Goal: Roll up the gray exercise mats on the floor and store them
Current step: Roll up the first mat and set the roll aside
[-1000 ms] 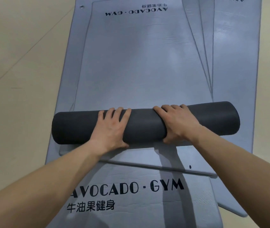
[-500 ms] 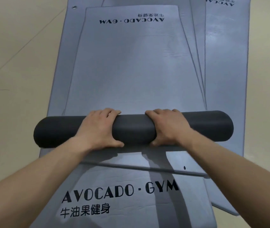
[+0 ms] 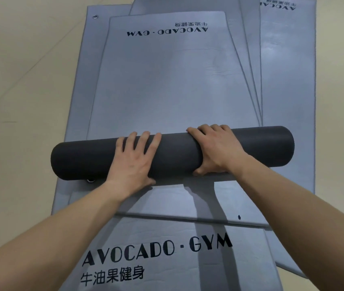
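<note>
Head view: stacked mats (image 3: 166, 85) (overlapping) underneath.

Beige floor (image 3: 20, 91), smooth and pale, thin seam line (image 3: 26, 80) running diagonally across its left side

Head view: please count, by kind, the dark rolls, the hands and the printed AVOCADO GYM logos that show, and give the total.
Dark roll: 1
Hands: 2, left and right
AVOCADO GYM logos: 3, near, far middle, far right, partly cut off
Total: 6
</note>
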`<state>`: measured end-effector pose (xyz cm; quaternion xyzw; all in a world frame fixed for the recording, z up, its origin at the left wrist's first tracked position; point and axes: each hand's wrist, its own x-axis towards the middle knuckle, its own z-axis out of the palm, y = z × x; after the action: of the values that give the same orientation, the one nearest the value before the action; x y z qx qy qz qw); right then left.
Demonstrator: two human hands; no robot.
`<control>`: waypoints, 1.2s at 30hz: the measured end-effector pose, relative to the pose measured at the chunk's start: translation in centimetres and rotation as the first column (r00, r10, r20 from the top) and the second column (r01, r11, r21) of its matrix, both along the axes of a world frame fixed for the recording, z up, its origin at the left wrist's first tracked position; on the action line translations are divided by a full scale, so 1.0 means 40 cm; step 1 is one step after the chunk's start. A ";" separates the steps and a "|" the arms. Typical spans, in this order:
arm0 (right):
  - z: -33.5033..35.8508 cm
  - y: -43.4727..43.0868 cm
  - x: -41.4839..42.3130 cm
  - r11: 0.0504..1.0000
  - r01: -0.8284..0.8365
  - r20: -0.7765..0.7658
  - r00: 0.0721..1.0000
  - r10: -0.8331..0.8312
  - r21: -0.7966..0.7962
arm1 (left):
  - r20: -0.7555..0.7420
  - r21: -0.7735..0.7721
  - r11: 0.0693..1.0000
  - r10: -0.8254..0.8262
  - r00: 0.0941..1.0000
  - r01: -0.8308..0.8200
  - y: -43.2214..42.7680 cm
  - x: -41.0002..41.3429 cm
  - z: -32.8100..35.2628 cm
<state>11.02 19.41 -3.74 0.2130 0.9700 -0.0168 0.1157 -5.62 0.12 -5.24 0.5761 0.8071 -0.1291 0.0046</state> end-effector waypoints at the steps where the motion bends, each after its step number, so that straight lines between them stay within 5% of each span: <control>1: -0.008 -0.003 0.008 0.999 0.019 -0.013 1.000 -0.018 0.036 | 0.024 0.023 1.000 0.003 1.000 -0.004 0.016 -0.015 0.001; 7: -0.042 -0.001 0.014 0.986 0.000 -0.033 0.999 0.006 0.167 | 0.146 -0.026 1.000 0.006 0.989 -0.002 0.086 -0.076 0.018; 13: 0.015 0.007 0.040 0.994 -0.052 0.159 0.985 0.067 -0.100 | 0.408 -0.307 0.951 0.096 0.908 0.038 0.095 -0.062 0.078; 18: 0.034 0.026 0.026 0.963 0.017 0.237 0.970 0.048 -0.267 | 0.157 -0.146 0.989 0.010 0.988 0.013 -0.002 0.063 0.038; 20: 0.029 0.040 0.022 0.962 0.018 0.196 0.980 0.037 -0.272 | 0.208 -0.134 0.991 0.002 0.978 0.027 0.017 0.041 0.034; 24: 0.002 -0.002 0.095 0.999 0.012 0.084 0.996 -0.009 -0.041 | 0.454 -0.234 0.972 0.090 0.886 0.021 0.119 -0.071 0.068; 27: -0.011 -0.001 0.099 0.999 -0.018 0.064 0.998 0.016 0.027 | 0.296 -0.167 0.986 0.051 0.954 -0.001 0.087 -0.024 0.035; 30: 0.029 0.056 0.040 0.995 -0.011 0.099 0.995 0.021 -0.098 | 0.066 -0.056 0.998 -0.018 0.998 0.022 0.033 0.016 -0.001; 36: 0.038 0.033 0.026 0.998 0.031 0.132 0.991 -0.025 -0.048 | 0.174 -0.031 0.999 -0.038 0.984 0.044 0.085 -0.035 0.034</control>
<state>12.06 20.73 -2.22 0.2243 0.9565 -0.0289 0.1842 -7.03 3.51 -3.87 0.6016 0.7892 -0.0927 0.0820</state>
